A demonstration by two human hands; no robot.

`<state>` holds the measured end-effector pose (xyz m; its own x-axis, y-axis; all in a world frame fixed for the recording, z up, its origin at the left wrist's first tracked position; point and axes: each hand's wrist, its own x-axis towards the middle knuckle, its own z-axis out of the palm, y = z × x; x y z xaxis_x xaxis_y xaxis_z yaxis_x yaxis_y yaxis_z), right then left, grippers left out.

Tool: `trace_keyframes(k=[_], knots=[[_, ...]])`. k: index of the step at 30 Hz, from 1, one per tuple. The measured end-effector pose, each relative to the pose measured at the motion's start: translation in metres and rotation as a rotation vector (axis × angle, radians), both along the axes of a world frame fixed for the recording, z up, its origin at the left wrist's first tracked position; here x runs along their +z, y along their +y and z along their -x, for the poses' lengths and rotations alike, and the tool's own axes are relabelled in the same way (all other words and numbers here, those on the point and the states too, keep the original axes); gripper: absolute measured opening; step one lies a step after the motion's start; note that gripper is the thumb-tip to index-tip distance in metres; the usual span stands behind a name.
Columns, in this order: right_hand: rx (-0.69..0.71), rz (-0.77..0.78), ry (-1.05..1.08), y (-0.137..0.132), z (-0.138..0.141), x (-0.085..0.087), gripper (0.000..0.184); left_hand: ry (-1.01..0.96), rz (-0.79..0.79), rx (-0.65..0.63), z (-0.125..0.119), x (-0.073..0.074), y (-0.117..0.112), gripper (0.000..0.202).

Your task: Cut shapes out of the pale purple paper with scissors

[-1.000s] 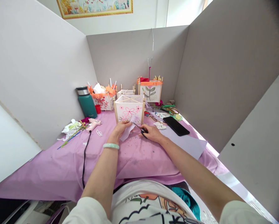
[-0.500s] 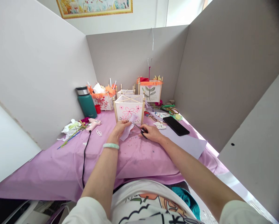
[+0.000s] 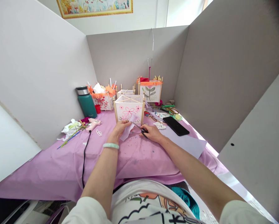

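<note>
Spreading wide, the pink cloth [image 3: 139, 165] lies under the white flower box [image 3: 129, 108]. Just in front of that box, I see the left hand [image 3: 120, 128] pinching pale paper [image 3: 127, 133] with its fingertips. The right hand [image 3: 153, 133] has its fingers curled around black scissors [image 3: 144, 131] that reach the paper.

There are two hands [image 3: 152, 133], four boxes [image 3: 123, 109], one bottle [image 3: 87, 105] and one phone [image 3: 176, 126].

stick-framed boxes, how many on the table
4: front box, centre; back box, behind it; left box, beside bottle; right box, at rear. Others may be hidden.
</note>
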<state>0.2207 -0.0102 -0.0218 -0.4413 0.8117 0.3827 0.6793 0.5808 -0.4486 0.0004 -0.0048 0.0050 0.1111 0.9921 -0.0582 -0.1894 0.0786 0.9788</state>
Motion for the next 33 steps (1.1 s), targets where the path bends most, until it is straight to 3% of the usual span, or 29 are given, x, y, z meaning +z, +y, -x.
trace_keyframes(k=[10,18,33], knots=[[0.000,0.001,0.014,-0.0019,0.0007,0.0004,0.036,0.010,-0.017,-0.046,0.0007,-0.0026,0.0013,0.013],[0.016,-0.042,0.013,-0.0020,0.0021,0.0002,0.040,0.039,-0.050,-0.118,0.0004,-0.0036,-0.0004,0.024],[0.008,-0.029,-0.004,-0.0004,0.0013,0.0002,0.036,0.065,-0.060,-0.116,0.0020,-0.0055,0.0002,0.023]])
